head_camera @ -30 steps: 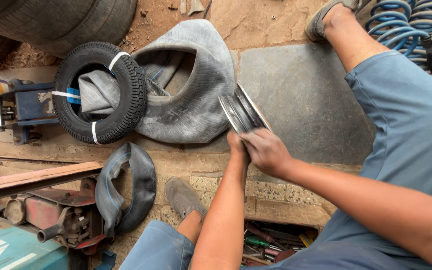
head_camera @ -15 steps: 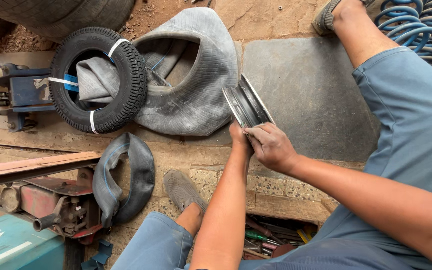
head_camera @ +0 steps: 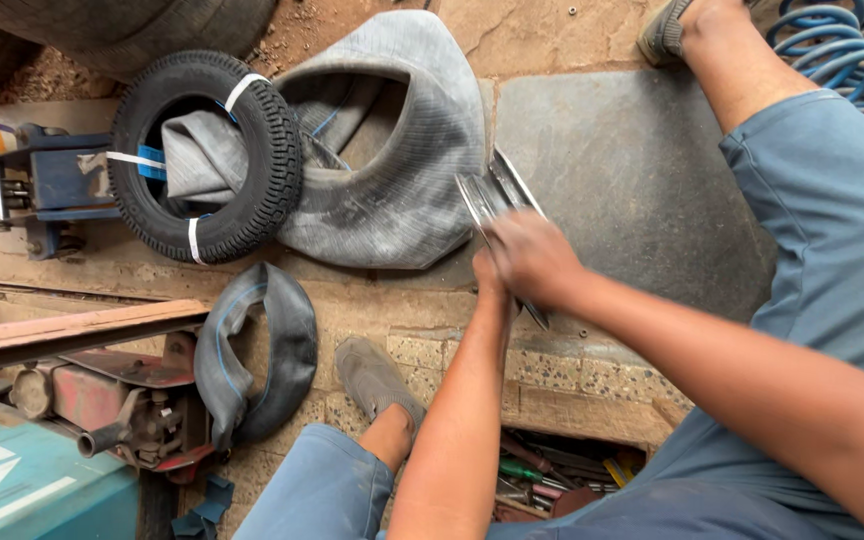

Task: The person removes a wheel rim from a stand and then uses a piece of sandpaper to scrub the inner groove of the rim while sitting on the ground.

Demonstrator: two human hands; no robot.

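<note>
At the bottom centre of the frame I see an open tray of hand tools (head_camera: 552, 475) sunk below the stone ledge; it holds a jumble of screwdrivers and other handles, green, yellow and dark, too tangled to count. Just above it my two forearms run up to the middle of the picture, where both hands meet on a bare metal wheel rim (head_camera: 497, 195) standing on its edge.

My right hand (head_camera: 537, 260) is closed over the near part of the rim, fingers curled around it, though it is blurred. My left hand (head_camera: 487, 272) sits under and behind the right one, mostly hidden; it touches the rim, but I cannot tell whether its fingers are closed.

As I judge it, the rim is already stripped: no tyre or tube is on it, and it stands at the left edge of the dark rubber mat (head_camera: 642, 180), touching the big grey inner tube (head_camera: 402, 170) in the upper middle. Whatever is to be fitted has not gone on yet.

At lower left a black inner tube (head_camera: 262, 350) hangs limp beside a red machine (head_camera: 122, 410). Farther off, at upper left, a small knobby tyre (head_camera: 207, 155) bound with white straps acts as a holder: a folded grey tube is stuffed inside it. It leans against a blue jack (head_camera: 42, 190). At upper right lie coiled blue hoses (head_camera: 842, 40).
</note>
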